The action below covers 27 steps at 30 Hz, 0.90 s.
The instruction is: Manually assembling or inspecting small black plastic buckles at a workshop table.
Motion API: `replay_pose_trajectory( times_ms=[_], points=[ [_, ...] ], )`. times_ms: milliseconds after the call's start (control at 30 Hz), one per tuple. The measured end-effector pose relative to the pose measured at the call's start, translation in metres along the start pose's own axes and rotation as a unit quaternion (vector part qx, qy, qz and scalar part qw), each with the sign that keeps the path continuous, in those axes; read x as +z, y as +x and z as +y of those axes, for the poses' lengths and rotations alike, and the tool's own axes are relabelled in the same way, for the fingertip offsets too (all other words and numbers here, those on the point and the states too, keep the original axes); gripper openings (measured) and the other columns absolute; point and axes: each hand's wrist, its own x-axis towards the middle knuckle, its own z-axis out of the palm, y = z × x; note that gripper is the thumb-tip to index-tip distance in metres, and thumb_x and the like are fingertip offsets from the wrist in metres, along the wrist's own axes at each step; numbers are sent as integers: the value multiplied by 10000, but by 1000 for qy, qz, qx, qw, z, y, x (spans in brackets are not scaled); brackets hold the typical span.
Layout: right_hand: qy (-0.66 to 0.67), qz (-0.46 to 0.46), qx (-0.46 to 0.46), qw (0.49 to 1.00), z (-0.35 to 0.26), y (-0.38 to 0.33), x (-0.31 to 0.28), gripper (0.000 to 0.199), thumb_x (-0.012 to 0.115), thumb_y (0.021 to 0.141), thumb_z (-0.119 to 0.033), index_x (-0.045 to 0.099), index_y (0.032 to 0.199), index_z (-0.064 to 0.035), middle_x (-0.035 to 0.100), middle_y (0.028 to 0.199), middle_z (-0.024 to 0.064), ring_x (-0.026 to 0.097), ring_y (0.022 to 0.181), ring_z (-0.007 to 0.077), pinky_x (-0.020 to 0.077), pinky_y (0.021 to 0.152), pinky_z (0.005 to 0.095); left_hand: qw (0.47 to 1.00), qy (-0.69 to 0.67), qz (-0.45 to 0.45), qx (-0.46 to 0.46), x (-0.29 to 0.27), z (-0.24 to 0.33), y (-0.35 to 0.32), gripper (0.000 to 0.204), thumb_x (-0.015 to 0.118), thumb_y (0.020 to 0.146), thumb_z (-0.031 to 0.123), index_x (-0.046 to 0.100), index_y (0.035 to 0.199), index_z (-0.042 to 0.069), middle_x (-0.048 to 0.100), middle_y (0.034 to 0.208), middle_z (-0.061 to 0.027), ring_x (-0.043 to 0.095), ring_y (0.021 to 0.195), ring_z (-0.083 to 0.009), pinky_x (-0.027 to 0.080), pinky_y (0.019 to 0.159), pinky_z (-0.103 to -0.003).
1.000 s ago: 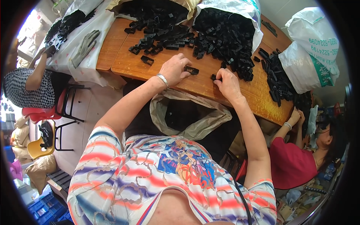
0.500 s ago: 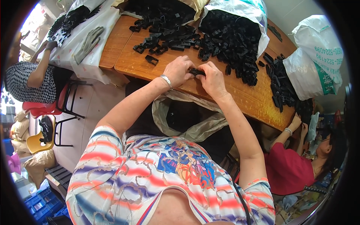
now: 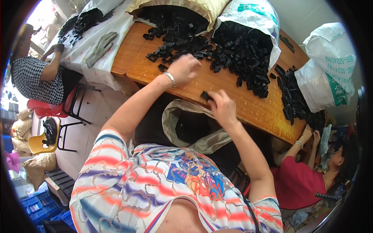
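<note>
My right hand (image 3: 224, 107) is closed on a small black plastic part (image 3: 205, 95), pinched at the fingertips over the table's front edge. Up and to the left, my left hand (image 3: 184, 70) hovers by the near side of a pile of black plastic clips (image 3: 182, 46). Its fingers are smeared by motion, so whether anything is in them does not show. Just below my hands an open beige sack (image 3: 169, 120) gapes at my lap, dark inside. A second, larger heap of black parts (image 3: 244, 54) lies to the right of the left hand.
The wooden table (image 3: 256, 110) carries a tan sack (image 3: 211, 11), a white sack (image 3: 248, 9) and, far right, another white bag (image 3: 322, 66) beside long black parts (image 3: 289, 95). People sit at the left and right. A grey glove (image 3: 101, 48) lies on the left cloth.
My hands have come apart. The left has swung up toward the clip pile; the right has dropped slightly toward the sack, keeping the black part. The view has shifted a little.
</note>
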Motion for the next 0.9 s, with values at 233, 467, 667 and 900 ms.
replay_pose_trajectory(
  times_ms=[233, 467, 667, 900],
  points=[
    [31, -61, -7, 998, -7, -33, -20, 252, 732, 780, -68, 687, 1027, -60, 656, 917, 126, 668, 800, 337, 547, 687, 397, 975, 200, 90, 16, 2, -12, 20, 129, 633, 798, 15, 649, 921, 47, 589, 949, -98, 587, 951, -279, 520, 829, -354],
    [-61, 118, 98, 986, 81, 19, -44, 120, 707, 828, -107, 704, 937, -60, 662, 900, 135, 660, 821, 343, 532, 698, 419, 988, 135, 78, 3, 11, 1, 13, 81, 644, 840, 73, 639, 916, 48, 620, 898, -106, 612, 893, -296, 522, 783, -378],
    [-137, 48, 193, 970, 90, 44, -32, 299, 753, 806, -161, 673, 1073, -53, 659, 1014, 182, 662, 899, 382, 550, 780, 430, 991, -27, -7, -128, 18, 41, 2, 292, 689, 855, 176, 613, 1087, 15, 691, 868, -156, 662, 865, -330, 520, 777, -415],
    [-113, 28, 150, 982, 87, 33, -33, 307, 745, 786, -74, 655, 1076, -31, 650, 1008, 190, 648, 923, 384, 534, 796, 430, 984, -106, 7, -145, 22, 50, -4, 248, 601, 896, 100, 605, 1138, 45, 678, 905, -168, 662, 867, -338, 520, 771, -421]
  ],
)
